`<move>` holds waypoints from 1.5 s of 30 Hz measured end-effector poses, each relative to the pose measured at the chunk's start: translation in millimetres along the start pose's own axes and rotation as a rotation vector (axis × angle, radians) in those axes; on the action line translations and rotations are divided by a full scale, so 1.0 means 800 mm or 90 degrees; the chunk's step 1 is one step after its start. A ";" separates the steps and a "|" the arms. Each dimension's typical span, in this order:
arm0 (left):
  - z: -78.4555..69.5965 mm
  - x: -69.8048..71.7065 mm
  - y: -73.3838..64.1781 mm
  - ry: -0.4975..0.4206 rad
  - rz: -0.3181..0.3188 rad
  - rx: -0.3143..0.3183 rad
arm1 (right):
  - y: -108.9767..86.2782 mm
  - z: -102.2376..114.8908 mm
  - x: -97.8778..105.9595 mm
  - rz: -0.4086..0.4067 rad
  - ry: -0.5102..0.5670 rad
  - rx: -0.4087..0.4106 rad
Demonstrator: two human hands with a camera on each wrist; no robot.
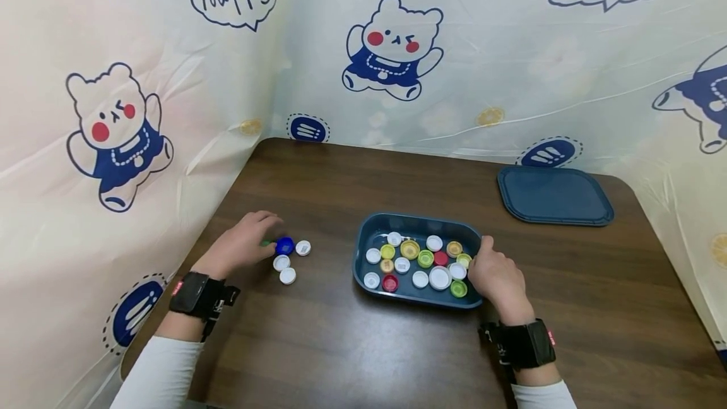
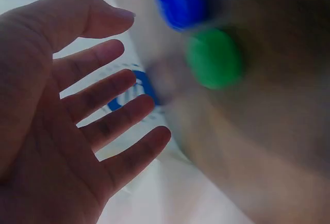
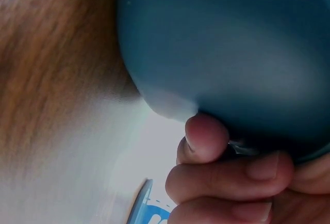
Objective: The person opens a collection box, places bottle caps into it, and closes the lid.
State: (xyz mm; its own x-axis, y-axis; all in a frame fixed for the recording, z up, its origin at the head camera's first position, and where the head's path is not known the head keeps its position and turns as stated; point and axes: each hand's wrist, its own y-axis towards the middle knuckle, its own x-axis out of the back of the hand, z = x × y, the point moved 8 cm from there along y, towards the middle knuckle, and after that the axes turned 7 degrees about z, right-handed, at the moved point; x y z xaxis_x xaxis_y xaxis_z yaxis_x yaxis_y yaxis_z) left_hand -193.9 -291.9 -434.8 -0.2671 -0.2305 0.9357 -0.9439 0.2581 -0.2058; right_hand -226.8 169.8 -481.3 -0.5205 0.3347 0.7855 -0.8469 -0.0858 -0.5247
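Observation:
My left hand [image 1: 241,245] hovers over the left of the table, fingers spread and holding nothing. Beside its fingertips lie a blue bottle cap [image 1: 284,245] and a green cap [image 2: 214,59], the green one mostly hidden by the hand in the head view. Three white caps, including one [image 1: 287,276] at the front, lie close by. My right hand [image 1: 496,275] grips the right end of a dark blue box [image 1: 420,218], thumb and curled fingers at its rim. Inside are several white, yellow, green, red and tan caps, such as a red cap [image 1: 390,283].
A flat dark blue lid [image 1: 555,195] lies at the back right of the wooden table [image 1: 341,352]. Printed cloth [image 1: 488,49] with bear figures hangs behind the table and along its sides.

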 end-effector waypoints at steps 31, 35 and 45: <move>-0.010 -0.008 0.010 0.046 -0.031 -0.034 | -0.004 0.005 0.002 -0.019 -0.004 0.017; -0.060 0.004 0.022 0.070 -0.049 -0.086 | -0.003 0.004 0.001 -0.018 -0.004 0.013; -0.227 0.010 0.053 0.107 -0.003 -0.257 | -0.001 0.000 0.000 -0.017 -0.002 0.008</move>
State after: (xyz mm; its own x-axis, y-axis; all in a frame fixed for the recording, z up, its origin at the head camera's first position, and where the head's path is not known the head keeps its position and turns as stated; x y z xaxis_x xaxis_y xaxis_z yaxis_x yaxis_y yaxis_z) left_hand -201.2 -112.6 -384.3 -0.1963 -0.0846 0.9769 -0.7842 0.6116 -0.1046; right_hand -226.1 169.6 -481.0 -0.4979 0.3344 0.8001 -0.8618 -0.0881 -0.4995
